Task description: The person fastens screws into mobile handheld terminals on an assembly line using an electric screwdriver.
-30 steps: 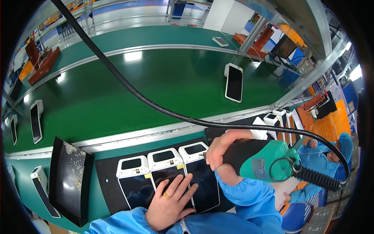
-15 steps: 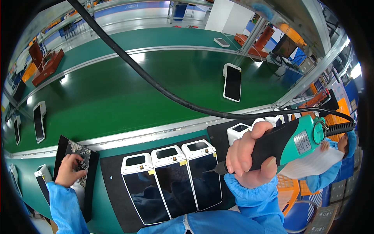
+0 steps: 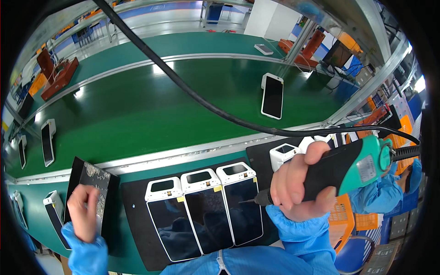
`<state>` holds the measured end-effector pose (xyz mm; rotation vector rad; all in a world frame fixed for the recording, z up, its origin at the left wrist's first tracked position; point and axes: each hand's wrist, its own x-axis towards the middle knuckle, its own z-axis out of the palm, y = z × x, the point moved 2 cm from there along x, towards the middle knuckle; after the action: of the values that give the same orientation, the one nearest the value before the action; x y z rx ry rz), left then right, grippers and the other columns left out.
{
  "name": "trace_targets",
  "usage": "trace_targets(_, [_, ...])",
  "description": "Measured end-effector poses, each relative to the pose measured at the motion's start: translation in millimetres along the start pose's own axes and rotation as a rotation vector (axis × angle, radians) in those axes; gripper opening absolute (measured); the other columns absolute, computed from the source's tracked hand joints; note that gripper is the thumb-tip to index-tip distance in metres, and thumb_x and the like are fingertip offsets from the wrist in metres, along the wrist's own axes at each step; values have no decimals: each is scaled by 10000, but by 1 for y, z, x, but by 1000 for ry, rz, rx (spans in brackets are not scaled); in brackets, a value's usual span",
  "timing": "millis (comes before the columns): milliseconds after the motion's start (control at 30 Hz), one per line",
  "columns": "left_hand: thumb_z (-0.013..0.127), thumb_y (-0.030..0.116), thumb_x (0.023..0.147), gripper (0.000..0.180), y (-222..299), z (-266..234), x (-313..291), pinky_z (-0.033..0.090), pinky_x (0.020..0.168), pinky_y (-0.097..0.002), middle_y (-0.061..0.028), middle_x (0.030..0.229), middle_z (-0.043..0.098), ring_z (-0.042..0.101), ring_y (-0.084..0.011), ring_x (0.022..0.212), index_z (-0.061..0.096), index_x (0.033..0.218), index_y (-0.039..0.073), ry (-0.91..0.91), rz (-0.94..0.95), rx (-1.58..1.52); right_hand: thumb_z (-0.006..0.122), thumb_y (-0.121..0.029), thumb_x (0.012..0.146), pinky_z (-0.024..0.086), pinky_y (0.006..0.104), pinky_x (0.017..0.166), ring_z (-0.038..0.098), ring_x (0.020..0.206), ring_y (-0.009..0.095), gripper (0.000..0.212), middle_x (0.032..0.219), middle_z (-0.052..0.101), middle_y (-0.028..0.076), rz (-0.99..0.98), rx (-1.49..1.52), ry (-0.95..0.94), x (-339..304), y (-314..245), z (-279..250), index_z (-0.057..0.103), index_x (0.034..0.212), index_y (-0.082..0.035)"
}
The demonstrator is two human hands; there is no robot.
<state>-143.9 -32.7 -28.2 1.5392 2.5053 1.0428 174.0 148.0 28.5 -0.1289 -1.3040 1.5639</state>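
My right hand (image 3: pixel 293 183) is wrapped round a green and black electric screwdriver (image 3: pixel 362 167). Its thin bit points left, in front of the rightmost of three white handheld terminals (image 3: pixel 244 213). These lie side by side, dark screens up, on a black mat (image 3: pixel 134 224); a small yellow tab shows below each white head. To their left, my left hand (image 3: pixel 84 213) is over a tilted black box (image 3: pixel 109 208) of small silvery screws (image 3: pixel 95 173). Its fingers are pinched together, and whatever is between them is too small to make out.
A black cable (image 3: pixel 197 94) arches across the view to the screwdriver. Beyond a metal rail, a green conveyor belt (image 3: pixel 151 119) carries more terminals (image 3: pixel 273 96). Another white terminal (image 3: pixel 54 211) lies left of the box. At right, another person's blue sleeve (image 3: pixel 378 195) shows near orange baskets (image 3: pixel 341 217).
My left hand has drawn back a little from the screws, its fingers now closed together. The screwdriver has barely shifted. A white sheet by the other person is out of sight.
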Motion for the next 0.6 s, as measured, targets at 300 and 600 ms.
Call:
trace_targets(300, [761,74,641,207,124,94,-45,489,559,-272,-41,733,625,606,-190,636,620,790,48,-163,541,-540,599,-362,841,472,302,452,525,484,189,436,637,511,68,-15,217,-260,-4,-8,28,296,986,-84])
trace_targets(600, [787,136,602,244,129,99,-49,469,515,-263,-32,684,588,582,-171,590,619,757,51,-139,614,-552,616,-355,833,479,307,473,532,500,179,445,643,517,63,114,217,-387,-3,-2,29,315,1000,-74])
